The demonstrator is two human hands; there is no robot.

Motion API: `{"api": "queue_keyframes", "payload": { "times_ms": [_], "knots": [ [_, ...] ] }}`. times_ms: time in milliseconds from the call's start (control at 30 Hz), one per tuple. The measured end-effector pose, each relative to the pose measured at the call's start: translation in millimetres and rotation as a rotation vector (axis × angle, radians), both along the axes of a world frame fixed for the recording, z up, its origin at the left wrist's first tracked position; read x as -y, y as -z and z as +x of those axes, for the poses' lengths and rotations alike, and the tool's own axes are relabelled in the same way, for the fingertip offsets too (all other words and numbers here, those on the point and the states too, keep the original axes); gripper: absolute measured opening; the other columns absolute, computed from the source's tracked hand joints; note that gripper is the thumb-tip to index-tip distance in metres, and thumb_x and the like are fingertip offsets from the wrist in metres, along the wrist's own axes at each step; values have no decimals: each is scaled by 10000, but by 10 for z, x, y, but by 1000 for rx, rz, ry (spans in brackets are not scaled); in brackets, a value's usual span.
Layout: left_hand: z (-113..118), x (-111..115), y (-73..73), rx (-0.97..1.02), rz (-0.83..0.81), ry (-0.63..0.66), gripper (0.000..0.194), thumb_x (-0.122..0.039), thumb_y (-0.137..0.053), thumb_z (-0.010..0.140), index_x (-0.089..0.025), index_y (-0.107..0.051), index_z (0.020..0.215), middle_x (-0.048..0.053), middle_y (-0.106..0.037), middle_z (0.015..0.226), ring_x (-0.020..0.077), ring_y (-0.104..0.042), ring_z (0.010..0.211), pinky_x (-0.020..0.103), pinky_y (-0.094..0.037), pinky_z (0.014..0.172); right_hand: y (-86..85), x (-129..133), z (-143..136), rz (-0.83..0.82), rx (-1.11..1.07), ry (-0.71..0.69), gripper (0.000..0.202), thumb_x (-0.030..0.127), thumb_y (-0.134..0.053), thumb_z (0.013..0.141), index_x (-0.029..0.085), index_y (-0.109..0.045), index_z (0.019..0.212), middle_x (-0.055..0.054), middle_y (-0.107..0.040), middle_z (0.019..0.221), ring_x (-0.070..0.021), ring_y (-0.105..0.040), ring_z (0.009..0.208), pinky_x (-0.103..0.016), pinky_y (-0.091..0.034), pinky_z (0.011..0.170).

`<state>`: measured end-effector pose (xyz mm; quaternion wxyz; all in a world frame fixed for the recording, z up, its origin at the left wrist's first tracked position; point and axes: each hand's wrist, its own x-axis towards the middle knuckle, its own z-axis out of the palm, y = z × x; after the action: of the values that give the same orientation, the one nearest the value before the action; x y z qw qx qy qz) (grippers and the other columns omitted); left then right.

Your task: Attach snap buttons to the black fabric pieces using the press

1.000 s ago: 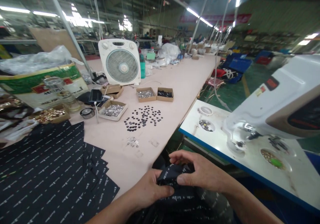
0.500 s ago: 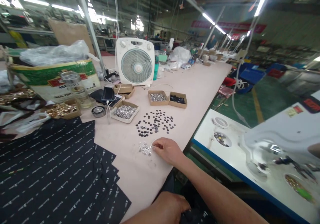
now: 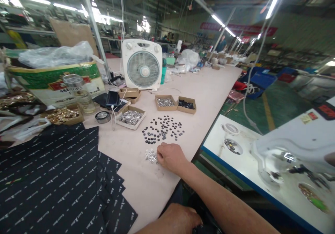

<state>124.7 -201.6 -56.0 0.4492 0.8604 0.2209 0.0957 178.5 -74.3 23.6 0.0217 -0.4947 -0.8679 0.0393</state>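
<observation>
My right hand (image 3: 171, 158) is closed in a pinch at the right edge of a small pile of silver snap parts (image 3: 150, 156). Its fingertips point down and away, so whatever lies between them is hidden. Just beyond it, dark round snap caps (image 3: 163, 128) are spread over the table. Low in the view, at the table's near edge, my left hand (image 3: 184, 218) has its fingers curled around dark cloth (image 3: 206, 227), mostly hidden. Left of the silver pile lies a stack of black printed fabric pieces (image 3: 60, 178).
Small cardboard boxes hold silver parts (image 3: 166, 102), black parts (image 3: 186, 104) and more silver parts (image 3: 131, 117). A white box fan (image 3: 142, 65), a phone (image 3: 113, 98) and a glass jar (image 3: 83, 99) stand behind. At right is a white machine (image 3: 290, 150).
My right hand has shifted slightly left and its fingers have curled in tighter over the edge of the silver pile. My left hand has moved slightly right and down.
</observation>
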Motion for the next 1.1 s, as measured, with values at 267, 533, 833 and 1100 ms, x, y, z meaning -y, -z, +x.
{"api": "queue_keyframes", "payload": {
  "times_ms": [267, 533, 833, 1100],
  "knots": [
    [75, -6, 108, -4, -9, -9, 207, -402, -672, 769, -201, -677, 817, 10, -670, 789, 150, -615, 706, 209, -348, 526, 96, -151, 130, -82, -305, 137, 177, 255, -510, 870, 220, -674, 926, -13, -705, 902, -150, -610, 796, -244, -392, 693],
    [128, -34, 307, -69, 126, 52, 212, -394, -641, 798, -199, -685, 870, 19, -672, 789, 161, -625, 698, 234, -286, 461, 166, -451, 18, -87, -246, 308, 204, 285, -503, 896, 243, -682, 985, -28, -718, 952, -196, -618, 903, -276, -395, 724],
    [-70, 52, -126, 17, 48, -16, 124, -313, -664, 758, -210, -636, 821, -2, -651, 813, 140, -601, 711, 212, -357, 547, -71, -310, 73, -128, -353, 312, 155, 205, -504, 846, 195, -657, 825, -29, -713, 911, -162, -614, 828, -243, -406, 681],
    [-213, 171, -485, 6, 120, -49, 80, -131, -569, 746, -194, -546, 791, 4, -619, 802, 142, -577, 710, 237, -368, 605, -29, 1139, 1001, -636, -979, 474, 90, 245, -628, 761, 157, -638, 781, -8, -683, 662, -129, -631, 623, -208, -451, 583]
  ]
}}
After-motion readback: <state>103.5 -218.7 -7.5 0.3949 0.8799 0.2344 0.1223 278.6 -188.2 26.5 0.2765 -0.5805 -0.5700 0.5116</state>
